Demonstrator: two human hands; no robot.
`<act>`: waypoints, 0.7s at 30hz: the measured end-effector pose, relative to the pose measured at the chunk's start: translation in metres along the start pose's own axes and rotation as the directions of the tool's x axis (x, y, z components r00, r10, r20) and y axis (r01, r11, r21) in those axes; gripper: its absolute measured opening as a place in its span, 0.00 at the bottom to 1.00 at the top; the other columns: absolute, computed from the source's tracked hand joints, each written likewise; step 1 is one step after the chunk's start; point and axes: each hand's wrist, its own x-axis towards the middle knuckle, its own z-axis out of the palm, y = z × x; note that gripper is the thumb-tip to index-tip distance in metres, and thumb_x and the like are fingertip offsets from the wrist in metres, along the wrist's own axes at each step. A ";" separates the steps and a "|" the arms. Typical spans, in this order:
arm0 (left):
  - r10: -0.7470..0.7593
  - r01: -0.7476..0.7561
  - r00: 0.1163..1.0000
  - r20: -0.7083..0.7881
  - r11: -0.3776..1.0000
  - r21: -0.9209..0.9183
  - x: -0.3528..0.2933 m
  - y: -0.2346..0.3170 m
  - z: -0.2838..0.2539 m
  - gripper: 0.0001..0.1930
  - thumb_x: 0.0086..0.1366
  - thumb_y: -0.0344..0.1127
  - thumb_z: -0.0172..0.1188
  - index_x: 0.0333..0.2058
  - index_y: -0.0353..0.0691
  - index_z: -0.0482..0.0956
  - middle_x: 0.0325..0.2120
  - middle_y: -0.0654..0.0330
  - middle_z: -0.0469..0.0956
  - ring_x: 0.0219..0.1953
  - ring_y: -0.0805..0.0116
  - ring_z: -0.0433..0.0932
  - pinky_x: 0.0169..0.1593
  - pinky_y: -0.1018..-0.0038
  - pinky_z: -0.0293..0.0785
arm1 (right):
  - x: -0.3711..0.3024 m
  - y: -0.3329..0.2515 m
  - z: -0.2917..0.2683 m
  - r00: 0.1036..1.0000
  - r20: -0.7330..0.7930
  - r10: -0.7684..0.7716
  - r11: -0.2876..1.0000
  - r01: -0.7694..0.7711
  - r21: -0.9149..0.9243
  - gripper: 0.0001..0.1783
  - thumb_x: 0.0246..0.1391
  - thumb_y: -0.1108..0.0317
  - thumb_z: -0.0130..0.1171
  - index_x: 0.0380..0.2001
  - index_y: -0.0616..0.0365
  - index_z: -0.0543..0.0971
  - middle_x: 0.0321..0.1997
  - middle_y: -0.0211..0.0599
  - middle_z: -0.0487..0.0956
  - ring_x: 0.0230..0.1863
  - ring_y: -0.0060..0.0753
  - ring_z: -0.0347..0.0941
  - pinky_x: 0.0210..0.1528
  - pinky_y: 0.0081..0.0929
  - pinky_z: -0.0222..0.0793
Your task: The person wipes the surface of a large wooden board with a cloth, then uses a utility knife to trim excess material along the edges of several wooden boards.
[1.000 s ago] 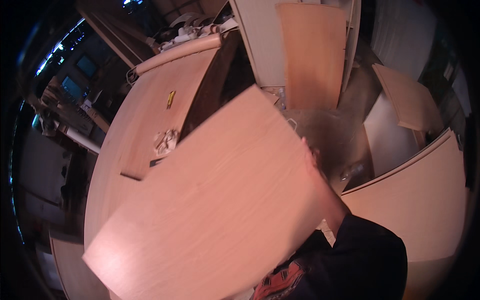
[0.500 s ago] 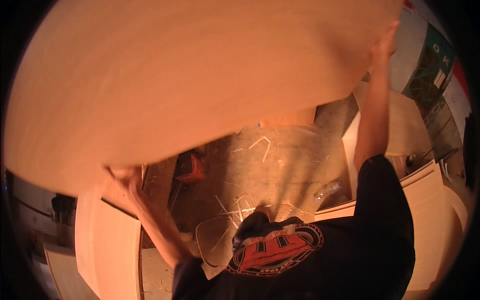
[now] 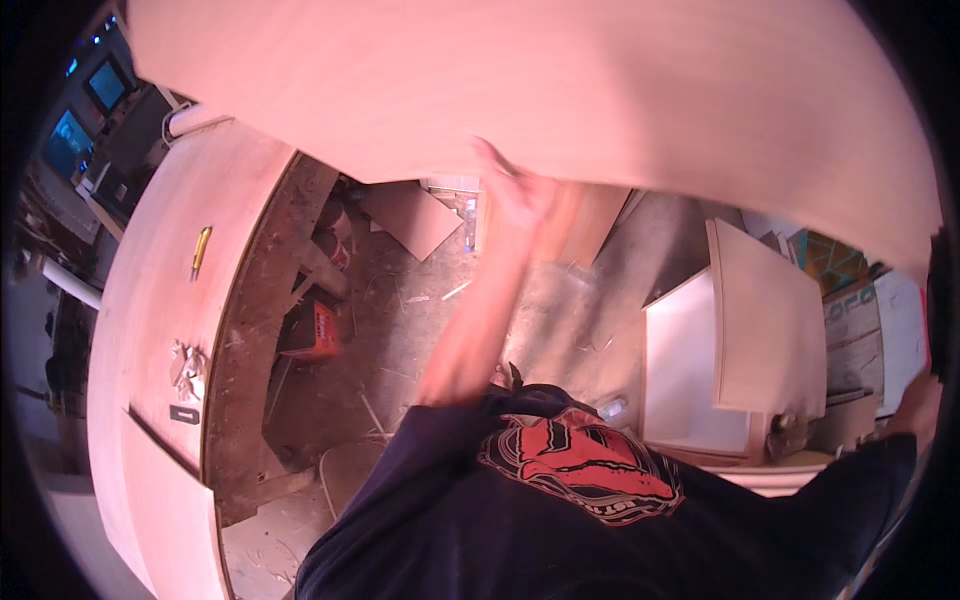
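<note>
A large, pale wooden panel [image 3: 480, 80] spans the top of the view, held up in front of me. My left hand [image 3: 520, 195] grips its lower edge near the middle, with the thumb on the near face and the fingers hidden behind. My right forearm [image 3: 912, 408] reaches up at the far right rim. The right hand itself is lost beyond the dark edge of the picture, so its hold cannot be seen.
On the left, a long wood-topped bench [image 3: 150, 300] carries a yellow utility knife [image 3: 201, 252], a crumpled light-coloured heap [image 3: 187, 370] and a small black piece [image 3: 184, 414]. A red box [image 3: 312, 330] sits beside it. An open white-lined box [image 3: 685, 350] and a leaning panel [image 3: 770, 325] stand right.
The panel has shifted right in view, and my left hand has moved up and right along with it. My right hand has dropped out past the right rim. More of the left bench shows.
</note>
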 end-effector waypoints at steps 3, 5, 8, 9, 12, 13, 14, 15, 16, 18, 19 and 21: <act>-0.152 0.150 0.988 0.009 0.960 -0.235 0.001 -0.078 0.003 0.44 0.54 0.71 0.50 0.61 0.47 0.56 0.61 0.59 0.58 0.61 0.60 0.59 0.63 0.58 0.56 | 0.026 -0.023 -0.014 0.991 -0.026 -0.128 0.977 0.121 -0.175 0.44 0.39 0.28 0.58 0.41 0.62 0.74 0.41 0.42 0.73 0.45 0.38 0.67 0.48 0.35 0.64; -0.206 0.184 0.977 -0.046 0.940 -0.289 0.010 -0.118 -0.014 0.45 0.54 0.73 0.47 0.61 0.45 0.56 0.61 0.60 0.59 0.62 0.63 0.57 0.63 0.61 0.56 | 0.038 -0.025 0.000 0.985 -0.012 -0.175 0.961 0.168 -0.220 0.43 0.39 0.28 0.58 0.40 0.61 0.75 0.40 0.42 0.74 0.44 0.37 0.68 0.47 0.35 0.65; -0.245 0.210 0.966 -0.076 0.925 -0.317 0.022 -0.154 -0.031 0.50 0.52 0.77 0.43 0.64 0.46 0.49 0.64 0.57 0.52 0.63 0.59 0.55 0.64 0.58 0.53 | 0.056 -0.027 0.030 0.973 0.013 -0.230 0.937 0.225 -0.266 0.41 0.38 0.28 0.58 0.38 0.60 0.76 0.38 0.41 0.75 0.42 0.37 0.68 0.46 0.35 0.65; -0.243 0.205 0.967 -0.082 0.924 -0.323 0.030 -0.159 -0.035 0.50 0.52 0.77 0.43 0.64 0.46 0.49 0.64 0.57 0.52 0.63 0.59 0.55 0.64 0.58 0.53 | 0.061 -0.030 0.045 0.967 0.026 -0.252 0.931 0.250 -0.265 0.41 0.38 0.28 0.58 0.37 0.59 0.76 0.37 0.41 0.75 0.41 0.37 0.68 0.45 0.35 0.65; -0.448 0.319 0.867 -0.219 0.836 -0.447 0.055 -0.168 -0.050 0.55 0.49 0.81 0.40 0.66 0.49 0.39 0.66 0.55 0.43 0.65 0.51 0.50 0.65 0.47 0.45 | 0.081 -0.038 0.089 0.942 0.062 -0.331 0.903 0.335 -0.268 0.40 0.38 0.28 0.58 0.35 0.58 0.77 0.34 0.40 0.76 0.39 0.37 0.69 0.44 0.35 0.65; -0.432 0.330 0.885 -0.176 0.846 -0.418 0.067 -0.160 -0.060 0.56 0.48 0.82 0.38 0.66 0.50 0.35 0.67 0.55 0.38 0.66 0.48 0.44 0.64 0.41 0.41 | 0.087 -0.043 0.107 0.928 0.077 -0.363 0.892 0.371 -0.261 0.39 0.38 0.29 0.58 0.35 0.57 0.77 0.34 0.40 0.76 0.38 0.37 0.69 0.44 0.35 0.65; -0.417 0.343 0.901 -0.123 0.855 -0.389 0.082 -0.153 -0.066 0.58 0.46 0.83 0.37 0.66 0.51 0.32 0.67 0.55 0.33 0.67 0.45 0.39 0.62 0.35 0.37 | 0.095 -0.048 0.122 0.914 0.087 -0.397 0.877 0.406 -0.257 0.39 0.38 0.29 0.58 0.34 0.57 0.78 0.33 0.40 0.76 0.38 0.37 0.69 0.43 0.35 0.65; -0.404 0.329 0.907 -0.118 0.855 -0.401 0.097 -0.144 -0.073 0.58 0.46 0.83 0.37 0.66 0.51 0.32 0.67 0.55 0.33 0.67 0.45 0.39 0.62 0.35 0.37 | 0.103 -0.054 0.139 0.897 0.092 -0.433 0.861 0.442 -0.253 0.38 0.38 0.29 0.58 0.34 0.57 0.78 0.32 0.40 0.76 0.37 0.37 0.69 0.43 0.35 0.65; -0.373 0.235 0.906 -0.199 0.836 -0.496 0.109 -0.132 -0.079 0.58 0.46 0.84 0.34 0.66 0.51 0.31 0.67 0.55 0.32 0.68 0.45 0.34 0.61 0.33 0.34 | 0.111 -0.061 0.158 0.878 0.103 -0.468 0.844 0.479 -0.243 0.38 0.38 0.29 0.58 0.33 0.56 0.78 0.31 0.40 0.77 0.36 0.37 0.70 0.42 0.35 0.65; -0.258 0.055 0.903 -0.343 0.862 -0.504 0.121 -0.084 -0.117 0.58 0.45 0.84 0.31 0.66 0.50 0.30 0.68 0.55 0.30 0.68 0.45 0.29 0.60 0.30 0.31 | 0.110 -0.036 0.228 0.873 0.143 -0.465 0.865 0.483 -0.135 0.37 0.38 0.29 0.58 0.32 0.55 0.79 0.30 0.39 0.77 0.35 0.36 0.70 0.41 0.36 0.65; -0.259 0.086 0.911 -0.320 0.879 -0.468 0.131 -0.090 -0.129 0.60 0.43 0.86 0.28 0.66 0.51 0.29 0.68 0.56 0.29 0.68 0.45 0.28 0.60 0.31 0.30 | 0.122 -0.061 0.237 0.834 0.140 -0.534 0.820 0.551 -0.154 0.37 0.38 0.29 0.58 0.31 0.55 0.80 0.29 0.39 0.77 0.34 0.36 0.70 0.41 0.36 0.65; -0.161 0.015 0.879 -0.449 0.950 -0.312 0.136 -0.053 -0.167 0.62 0.40 0.88 0.26 0.66 0.51 0.29 0.68 0.56 0.28 0.68 0.46 0.27 0.60 0.31 0.29 | 0.124 -0.073 0.297 0.801 0.149 -0.580 0.802 0.593 -0.070 0.36 0.38 0.29 0.58 0.30 0.54 0.80 0.27 0.38 0.78 0.33 0.36 0.70 0.40 0.36 0.66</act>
